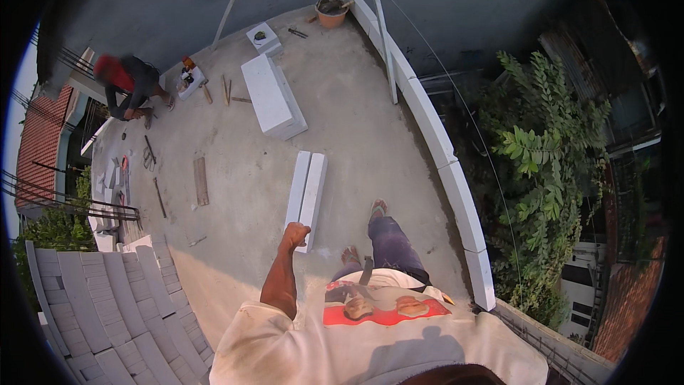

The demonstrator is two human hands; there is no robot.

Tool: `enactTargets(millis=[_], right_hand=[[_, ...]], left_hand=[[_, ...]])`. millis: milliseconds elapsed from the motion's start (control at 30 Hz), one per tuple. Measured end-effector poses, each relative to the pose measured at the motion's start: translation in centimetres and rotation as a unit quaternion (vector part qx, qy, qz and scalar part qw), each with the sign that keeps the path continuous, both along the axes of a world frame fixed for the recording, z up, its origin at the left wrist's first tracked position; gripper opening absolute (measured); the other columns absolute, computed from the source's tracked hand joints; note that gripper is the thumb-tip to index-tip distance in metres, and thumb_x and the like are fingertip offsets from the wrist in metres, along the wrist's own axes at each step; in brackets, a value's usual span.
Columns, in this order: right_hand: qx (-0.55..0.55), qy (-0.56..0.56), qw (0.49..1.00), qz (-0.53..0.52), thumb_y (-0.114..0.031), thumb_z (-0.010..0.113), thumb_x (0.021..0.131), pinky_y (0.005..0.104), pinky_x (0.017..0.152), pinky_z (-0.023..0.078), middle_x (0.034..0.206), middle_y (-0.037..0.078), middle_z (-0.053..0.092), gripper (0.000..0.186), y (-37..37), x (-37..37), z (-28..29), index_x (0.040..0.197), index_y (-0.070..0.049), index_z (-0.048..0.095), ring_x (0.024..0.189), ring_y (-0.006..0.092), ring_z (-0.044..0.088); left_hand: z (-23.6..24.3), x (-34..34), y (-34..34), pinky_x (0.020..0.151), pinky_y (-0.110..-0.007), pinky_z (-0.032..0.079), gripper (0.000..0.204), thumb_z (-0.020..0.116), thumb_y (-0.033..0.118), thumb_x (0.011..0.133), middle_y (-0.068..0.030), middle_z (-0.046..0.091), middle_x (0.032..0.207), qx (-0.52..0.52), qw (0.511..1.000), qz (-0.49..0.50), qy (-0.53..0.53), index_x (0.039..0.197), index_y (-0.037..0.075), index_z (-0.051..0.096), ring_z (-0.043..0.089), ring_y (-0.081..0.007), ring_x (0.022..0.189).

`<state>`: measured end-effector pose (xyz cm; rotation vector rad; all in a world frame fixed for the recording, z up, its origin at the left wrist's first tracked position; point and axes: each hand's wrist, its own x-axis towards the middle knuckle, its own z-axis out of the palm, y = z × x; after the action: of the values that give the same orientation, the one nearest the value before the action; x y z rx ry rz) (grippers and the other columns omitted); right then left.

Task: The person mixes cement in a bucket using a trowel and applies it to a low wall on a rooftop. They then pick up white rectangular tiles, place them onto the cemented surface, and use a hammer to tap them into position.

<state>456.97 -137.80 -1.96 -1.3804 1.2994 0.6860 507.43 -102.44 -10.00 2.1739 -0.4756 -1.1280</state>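
My left hand (296, 235) is closed over the near end of two long white blocks (312, 189) lying side by side on the concrete floor (367, 157); whether it grips them or hangs above, I cannot tell. My right hand is not in view. Beyond the pair sits a larger stack of white blocks (267, 93). My two sandalled feet (377, 209) show just right of the long blocks.
A co-worker (125, 85) crouches at the back left near scattered tools. An orange bucket (332, 18) stands at the back. A low white block wall (459, 192) with leaning poles (388, 50) edges the right side, foliage beyond. Pale blocks (117, 303) are piled at lower left.
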Motion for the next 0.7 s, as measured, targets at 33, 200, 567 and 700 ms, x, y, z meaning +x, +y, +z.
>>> enactTargets(millis=[33,200,567,700], right_hand=[[-0.013,0.021,1.0,-0.012,-0.018,0.07,0.088,0.0417,0.052,0.056,0.073,0.013,0.067,0.025,-2.1,0.3,-0.1,0.103,0.002,0.071,0.061,0.0243,0.068],[0.018,0.018,0.998,0.064,-0.018,0.07,0.089,0.0425,0.052,0.056,0.072,0.013,0.067,0.025,-9.4,11.3,-5.9,0.103,0.002,0.071,0.061,0.0253,0.069],[-0.116,-0.1,0.936,0.318,-0.018,0.07,0.089,0.0442,0.051,0.056,0.072,0.014,0.066,0.025,-38.4,37.4,-11.2,0.103,0.002,0.07,0.061,0.0276,0.069],[0.009,0.018,1.0,-0.012,-0.021,0.073,0.089,0.0446,0.046,0.052,0.069,0.017,0.065,0.03,-42.2,60.0,-2.6,0.082,0.008,0.064,0.05,0.0278,0.064]], left_hand=[[-0.4,1.4,-5.8,0.06,-0.041,0.061,0.024,0.066,0.015,0.086,-0.0139,0.063,0.073,0.008,0.996,0.043,0.071,0.075,-0.006,0.064,0.068,-0.0269,0.063],[-3.7,14.0,-14.6,0.075,-0.043,0.062,0.021,0.073,0.019,0.079,-0.0192,0.074,0.09,0.045,0.961,-0.217,-0.167,0.091,0.001,0.075,0.073,-0.0365,0.08],[1.1,26.6,-28.7,0.073,-0.04,0.061,0.014,0.068,0.021,0.092,-0.0057,0.076,0.089,0.101,0.949,0.157,0.256,0.091,0.01,0.076,0.076,-0.0218,0.087],[2.0,30.7,-24.8,0.072,-0.039,0.059,0.022,0.061,0.024,0.095,-0.0049,0.074,0.087,0.126,0.923,0.255,0.257,0.096,0.008,0.076,0.073,-0.0198,0.08]])
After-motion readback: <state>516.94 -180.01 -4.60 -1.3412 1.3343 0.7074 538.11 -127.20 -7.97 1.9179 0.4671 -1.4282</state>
